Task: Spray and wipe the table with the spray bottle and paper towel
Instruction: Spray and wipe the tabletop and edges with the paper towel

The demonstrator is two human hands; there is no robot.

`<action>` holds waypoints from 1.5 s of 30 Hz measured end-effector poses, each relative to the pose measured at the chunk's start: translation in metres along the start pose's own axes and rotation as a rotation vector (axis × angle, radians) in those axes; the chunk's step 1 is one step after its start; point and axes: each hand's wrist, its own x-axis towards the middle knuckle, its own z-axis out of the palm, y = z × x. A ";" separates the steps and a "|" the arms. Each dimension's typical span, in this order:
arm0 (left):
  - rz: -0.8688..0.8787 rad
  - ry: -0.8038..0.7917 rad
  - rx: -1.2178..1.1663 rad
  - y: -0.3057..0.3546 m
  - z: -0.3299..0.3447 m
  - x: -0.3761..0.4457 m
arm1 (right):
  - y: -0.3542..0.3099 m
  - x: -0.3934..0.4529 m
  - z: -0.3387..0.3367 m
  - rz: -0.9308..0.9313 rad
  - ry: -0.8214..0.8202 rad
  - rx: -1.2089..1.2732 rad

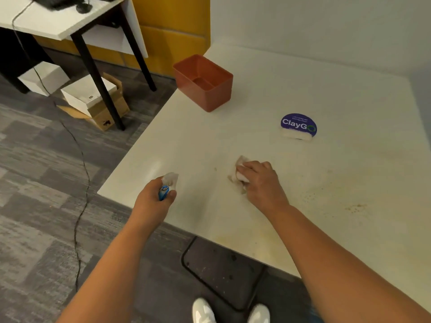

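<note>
Item 1, at 6 o'clock, nearest: two white shoes [231,311] on grey carpet, beside a dark plate [221,269] on the floor under the near edge of the surface [210,141].

Item 2, at 8 o'clock: left hand [155,199], grip curled round the spray bottle [166,185]. The bottle shows a pale translucent head and a blue part at the fingers; its body is hidden by the hand. It is held over the near left corner of the surface; whether it touches the top cannot be told.

Item 3, just right of centre: right hand [258,180], palm down, grip bunched on a crumpled white paper towel [240,173] pressed against the surface. The towel shows at the fingertips, toward 10 o'clock of the hand. Bottle and towel lie apart, the towel to the right.

Item 4, at 4 o'clock: brown specks and a yellowish smear [349,206] on the cream top, right of the right forearm.

Item 5, at 2 o'clock: round purple sticker [298,123] reading "ClayGo", a small white strip at its near edge.

Item 6, at 12 o'clock: orange-red rectangular bin [205,82], open top, standing near the far left edge of the surface.

Item 7, at 10 o'clock, farthest: a second white table [58,22] with black legs, cardboard and white boxes [93,99] beneath it, a black cable [81,183] trailing over the carpet
</note>
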 end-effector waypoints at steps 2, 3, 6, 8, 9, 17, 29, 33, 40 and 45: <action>0.033 -0.021 0.026 0.010 0.007 0.009 | 0.014 0.003 -0.008 0.042 0.041 -0.001; 0.050 -0.038 0.041 0.018 0.014 0.015 | 0.023 0.003 -0.015 0.063 0.068 -0.008; 0.087 -0.080 0.031 0.034 0.027 0.026 | 0.043 0.004 -0.026 0.105 0.130 -0.010; 0.123 -0.109 0.025 0.049 0.042 0.035 | 0.064 0.002 -0.033 0.140 0.171 -0.015; 0.139 -0.125 0.021 0.056 0.048 0.038 | 0.074 0.001 -0.036 0.154 0.185 -0.018; 0.213 -0.216 0.133 0.108 0.119 0.066 | 0.145 -0.009 -0.067 0.236 0.231 -0.034; 0.210 -0.227 0.253 0.149 0.192 0.082 | 0.209 -0.012 -0.089 0.278 0.257 -0.040; 0.215 -0.236 0.291 0.161 0.208 0.082 | 0.221 -0.014 -0.095 0.307 0.241 -0.019; 0.250 -0.299 0.321 0.170 0.224 0.080 | 0.244 -0.016 -0.097 0.334 0.266 -0.020; 0.207 -0.246 0.267 0.170 0.208 0.071 | 0.248 -0.001 -0.087 0.471 0.124 -0.113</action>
